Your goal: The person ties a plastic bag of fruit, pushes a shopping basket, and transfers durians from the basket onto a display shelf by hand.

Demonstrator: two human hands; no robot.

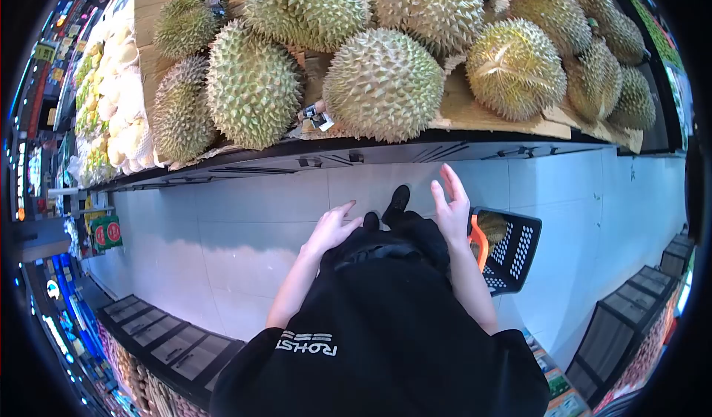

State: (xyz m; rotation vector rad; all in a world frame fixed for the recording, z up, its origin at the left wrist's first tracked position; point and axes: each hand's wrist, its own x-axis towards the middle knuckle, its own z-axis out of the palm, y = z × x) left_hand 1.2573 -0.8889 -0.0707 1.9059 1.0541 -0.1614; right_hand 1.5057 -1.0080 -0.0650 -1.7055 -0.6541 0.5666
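My left hand (335, 226) hangs in front of my body at the left, fingers stretched out and holding nothing. At the right, my right hand (451, 202) is raised with its fingers apart, also holding nothing. Beyond both hands, several spiky durians lie on a cardboard-lined display stand (549, 126). The nearest are a big round durian (384, 84) in the middle, a greenish durian (252, 84) to its left and a yellowish durian (515, 68) to its right. Neither hand touches the fruit. A dark stem with a white tag (317, 117) lies between two durians.
A black shopping basket (519, 257) with an orange handle (479, 240) stands on the floor beside my right arm, a brownish spiky fruit (491, 228) partly visible inside. Pale net-wrapped fruit (126, 98) fills the left display. Dark cabinets (163, 339) stand behind me on both sides.
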